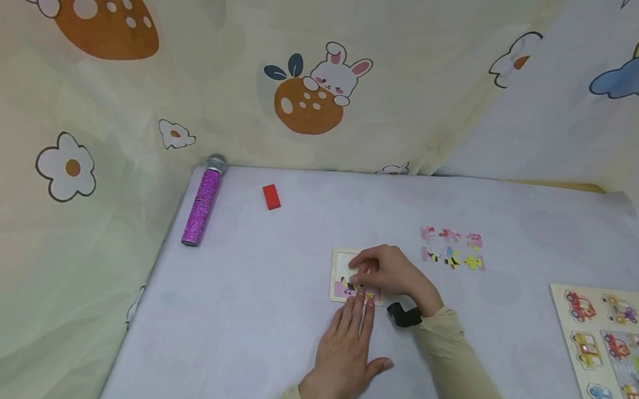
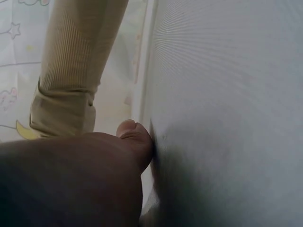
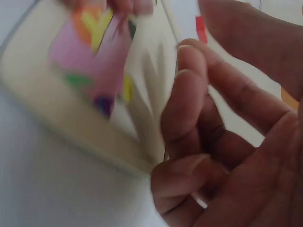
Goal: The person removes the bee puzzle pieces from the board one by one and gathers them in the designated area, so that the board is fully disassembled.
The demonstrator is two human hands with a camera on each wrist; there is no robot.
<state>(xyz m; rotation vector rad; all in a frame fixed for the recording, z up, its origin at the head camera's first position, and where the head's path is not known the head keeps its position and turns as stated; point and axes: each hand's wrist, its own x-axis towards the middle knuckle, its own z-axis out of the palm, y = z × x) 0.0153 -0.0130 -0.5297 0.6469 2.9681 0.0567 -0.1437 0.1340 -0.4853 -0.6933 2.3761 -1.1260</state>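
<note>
A small pale wooden jigsaw tray (image 1: 335,276) lies on the white table in the head view, with pink pieces (image 3: 80,66) along its lower part and a bare pale area above. My left hand (image 1: 341,355) lies flat, its straight fingertips on the tray's near edge and pieces. Over the tray's upper right, my right hand (image 1: 394,276) hovers with fingers bent. In the right wrist view, its fingers (image 3: 184,104) curl loosely with the thumb apart, and no piece shows between them. The left wrist view shows mostly the left thumb (image 2: 135,135) against the table.
Several loose jigsaw pieces (image 1: 449,235) lie in two rows at the right. A larger wooden vehicle puzzle board (image 1: 563,336) is at the far right. A purple glitter microphone (image 1: 203,205) and a red rectangle (image 1: 272,197) lie at the left back. A printed curtain (image 1: 213,93) hangs behind.
</note>
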